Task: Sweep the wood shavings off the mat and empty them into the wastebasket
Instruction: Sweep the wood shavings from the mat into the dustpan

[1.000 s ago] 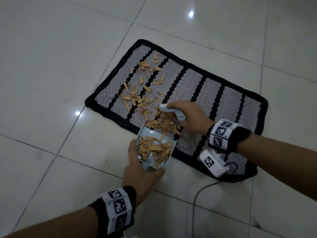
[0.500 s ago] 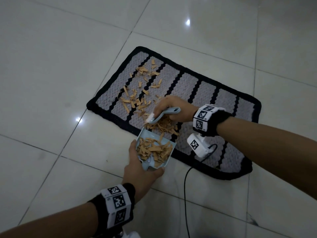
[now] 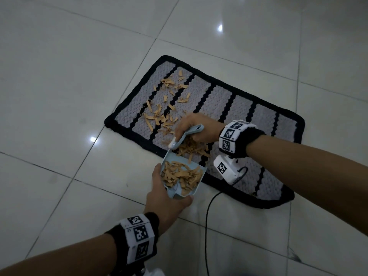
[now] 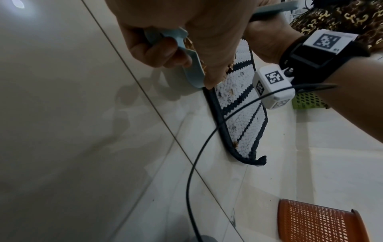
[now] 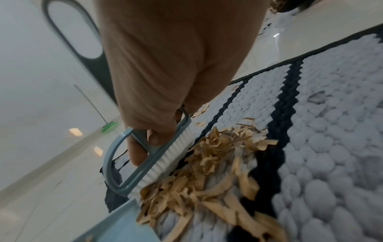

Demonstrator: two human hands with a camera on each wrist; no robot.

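A grey mat (image 3: 239, 108) with black stripes lies on the tiled floor. Tan wood shavings (image 3: 159, 114) are scattered over its left part. My left hand (image 3: 166, 202) grips the handle of a light blue dustpan (image 3: 172, 158), whose mouth rests on the mat's near edge. Inside the pan lies a heap of shavings (image 3: 181, 176). My right hand (image 3: 201, 126) holds a light blue brush (image 3: 186, 135) by its handle. Its white bristles (image 5: 163, 162) press against a pile of shavings (image 5: 207, 180) at the pan's mouth. An orange mesh wastebasket (image 4: 319, 224) shows in the left wrist view.
A black cable (image 3: 207, 216) runs from my right wrist camera across the floor near the mat's front edge. A green mesh basket (image 4: 306, 101) stands beyond the mat. A green broom head (image 5: 108, 127) rests far off on the floor. Glossy tiles surround the mat.
My right hand has drawn the brush left and toward the dustpan, bunching shavings at its mouth. The left hand and dustpan have stayed in place.
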